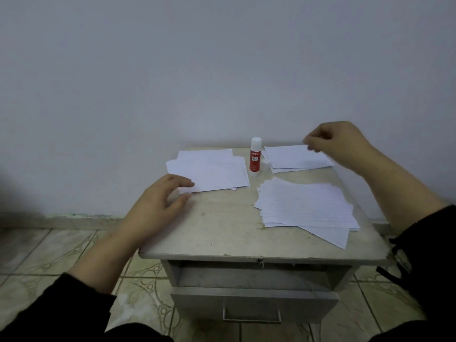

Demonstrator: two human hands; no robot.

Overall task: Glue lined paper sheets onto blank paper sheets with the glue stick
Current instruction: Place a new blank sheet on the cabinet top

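Glue stick upright near the back edge of a small worn table, red label, white cap on top, with a small white round piece just beside its base on the right. Three lots of paper around it: a loose stack of blank sheets at back left, edges fanned and overlapping; a smaller pile of sheets at back right, faint ruling just visible; a larger, untidy stack of lined sheets at front right, blue rules plain to see, lowest sheet skewed out toward the table's front edge. Stick between the two rear piles, apart from the left one, close to the right one.

Left hand low over the table's left side, palm down, fingers straight and relaxed, fingertips touching the near corner of the blank stack, thumb spread toward the bare tabletop. Right hand raised over the back-right pile, wrist bent, fingers curled, fingertips and thumb pinching the far corner of the top sheet there. Both forearms bare, dark sleeves pushed back toward the elbows.

Drawer below the tabletop partly pulled out, metal handle at its front. Pale plain wall directly behind, patterned floor tiles beneath.
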